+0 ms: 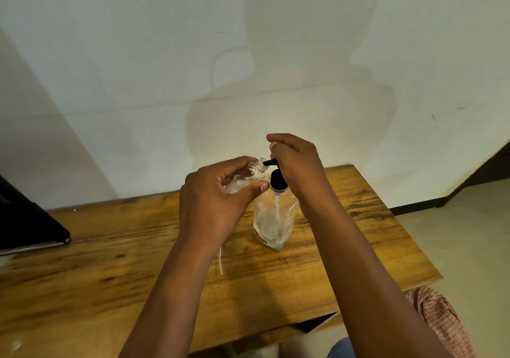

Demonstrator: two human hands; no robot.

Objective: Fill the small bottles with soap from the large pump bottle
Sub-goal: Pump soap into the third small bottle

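The large clear pump bottle (276,217) stands upright near the far edge of the wooden table (110,275); it has a black pump head (276,175) and holds little liquid. My right hand (295,164) lies over the pump head, fingers curled round its top. My left hand (218,200) grips a small clear bottle (255,171), tilted so its open threaded neck sits right at the black nozzle tip. Most of the small bottle's body is hidden behind my fingers.
A thin white tube or straw (220,261) lies on the table below my left wrist. A dark flat device (30,225) sits at the table's left edge. A wall rises just behind the table. Checked cloth (441,322) lies at the lower right.
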